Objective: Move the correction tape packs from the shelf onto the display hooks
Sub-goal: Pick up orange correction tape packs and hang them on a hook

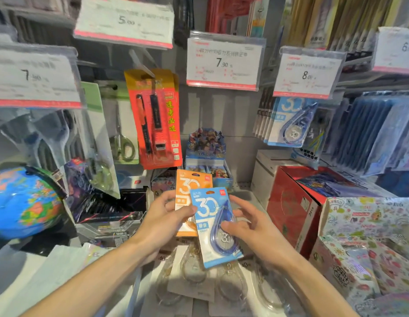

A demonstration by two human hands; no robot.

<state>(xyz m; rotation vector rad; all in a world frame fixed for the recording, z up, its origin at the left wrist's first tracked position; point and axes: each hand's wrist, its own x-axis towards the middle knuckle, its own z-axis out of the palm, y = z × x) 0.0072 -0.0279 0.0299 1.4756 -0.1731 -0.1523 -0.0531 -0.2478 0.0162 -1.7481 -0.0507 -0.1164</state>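
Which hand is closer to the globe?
Left. The left hand holds the packs just right of the globe; the right hand is farther right, beyond the blue pack.

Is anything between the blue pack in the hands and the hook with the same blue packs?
Nothing visible blocks it. The blue pack has open air up to the hanging blue packs, under the 8.00 tag.
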